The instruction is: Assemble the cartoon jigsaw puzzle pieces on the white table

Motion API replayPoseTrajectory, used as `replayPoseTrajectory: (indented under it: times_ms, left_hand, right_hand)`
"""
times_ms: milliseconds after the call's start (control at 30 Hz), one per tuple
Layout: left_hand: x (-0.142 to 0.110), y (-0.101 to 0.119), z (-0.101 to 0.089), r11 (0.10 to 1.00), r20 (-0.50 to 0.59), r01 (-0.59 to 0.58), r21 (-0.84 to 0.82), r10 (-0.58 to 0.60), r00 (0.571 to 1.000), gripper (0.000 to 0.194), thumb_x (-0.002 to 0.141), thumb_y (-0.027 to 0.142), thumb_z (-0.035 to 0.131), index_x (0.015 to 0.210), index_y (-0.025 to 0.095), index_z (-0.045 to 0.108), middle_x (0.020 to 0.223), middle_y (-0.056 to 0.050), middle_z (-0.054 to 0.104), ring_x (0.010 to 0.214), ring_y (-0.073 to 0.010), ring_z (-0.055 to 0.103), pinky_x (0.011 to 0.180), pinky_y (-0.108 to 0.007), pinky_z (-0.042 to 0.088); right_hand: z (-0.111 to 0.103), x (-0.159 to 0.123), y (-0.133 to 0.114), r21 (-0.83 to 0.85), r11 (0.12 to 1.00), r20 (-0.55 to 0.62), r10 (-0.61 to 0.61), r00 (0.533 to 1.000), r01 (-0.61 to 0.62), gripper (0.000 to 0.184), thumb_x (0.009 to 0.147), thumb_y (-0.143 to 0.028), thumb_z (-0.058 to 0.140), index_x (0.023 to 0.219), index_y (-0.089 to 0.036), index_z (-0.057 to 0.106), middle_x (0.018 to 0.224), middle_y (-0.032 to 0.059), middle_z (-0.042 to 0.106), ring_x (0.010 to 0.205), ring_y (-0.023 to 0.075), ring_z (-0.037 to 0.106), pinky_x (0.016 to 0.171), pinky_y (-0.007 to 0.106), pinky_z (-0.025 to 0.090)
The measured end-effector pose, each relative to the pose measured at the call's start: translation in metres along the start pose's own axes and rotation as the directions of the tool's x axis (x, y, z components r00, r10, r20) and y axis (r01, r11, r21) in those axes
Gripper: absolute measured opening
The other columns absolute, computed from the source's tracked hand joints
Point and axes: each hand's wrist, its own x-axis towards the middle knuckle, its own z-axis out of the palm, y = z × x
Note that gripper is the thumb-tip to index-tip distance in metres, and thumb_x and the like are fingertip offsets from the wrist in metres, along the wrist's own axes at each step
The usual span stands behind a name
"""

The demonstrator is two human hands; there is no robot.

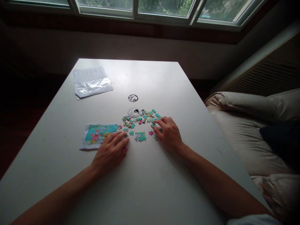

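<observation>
Several small jigsaw puzzle pieces (147,116) in green, pink and yellow lie scattered on a white table (150,181). Closer to me is a small joined section of the puzzle (140,136) showing part of a cartoon figure. My right hand (169,133) is at the right side of the loose pieces, thumb and index finger apart, fingertips among them. My left hand (112,150) rests with loosely stretched fingers over the lower right corner of a cartoon picture sheet (93,135). A pink piece (151,133) lies between the joined section and my right hand.
Papers with a clear plastic sleeve (93,83) lie at the table's far left. Two round holes, a far one (133,98) and a nearer ringed one (133,112), sit in the tabletop. A cushioned sofa (243,134) stands to the right, windows (164,7) beyond.
</observation>
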Motion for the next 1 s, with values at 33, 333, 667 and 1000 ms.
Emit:
replayPoseTrajectory:
  times_ms: [33,333,667,1000]
  left_hand:
    - [0.0,0.0,0.001,1.0,0.0,0.0,-0.002,0.0,1.0,0.035,0.096,0.025,0.053,0.13,0.024,0.06,0.143,-0.009,0.056,0.136,-0.0305,0.047,0.113,-0.054,0.043]
    - [0.0,0.008,0.005,0.999,0.013,-0.022,-0.035,0.022,1.0,0.031,0.096,0.023,0.053,0.125,0.023,0.062,0.139,-0.009,0.059,0.133,-0.0286,0.048,0.113,-0.05,0.043]
    - [0.003,0.002,-0.003,0.996,-0.038,0.08,-0.035,-0.081,0.996,0.029,0.096,0.024,0.053,0.124,0.025,0.061,0.139,-0.007,0.058,0.131,-0.0274,0.049,0.113,-0.048,0.042]
    - [0.007,-0.011,-0.005,0.973,-0.101,0.221,-0.06,-0.226,0.969,0.024,0.098,0.03,0.052,0.118,0.025,0.064,0.129,-0.006,0.062,0.123,-0.0271,0.056,0.107,-0.048,0.044]
  right_hand:
    - [0.002,0.002,-0.001,-0.001,1.0,-0.003,0.006,1.0,-0.007,0.02,0.096,-0.033,0.06,0.11,-0.022,0.069,0.102,0.0091,0.062,0.101,0.0269,0.053,0.09,0.039,0.045]
    - [0.005,0.018,0.012,0.016,0.999,0.024,0.032,0.999,-0.033,0.017,0.094,-0.031,0.063,0.107,-0.023,0.069,0.101,0.0074,0.064,0.099,0.0251,0.055,0.088,0.036,0.045]
    - [0.0,0.032,0.007,-0.136,0.99,0.122,-0.004,0.992,0.021,0.014,0.092,-0.035,0.065,0.1,-0.023,0.068,0.097,0.0063,0.065,0.098,0.0243,0.055,0.079,0.033,0.041]
    - [-0.007,0.039,-0.004,-0.273,0.961,0.17,-0.004,0.985,0.051,0.01,0.09,-0.029,0.063,0.093,-0.021,0.068,0.098,0.0085,0.065,0.098,0.0256,0.052,0.078,0.035,0.038]
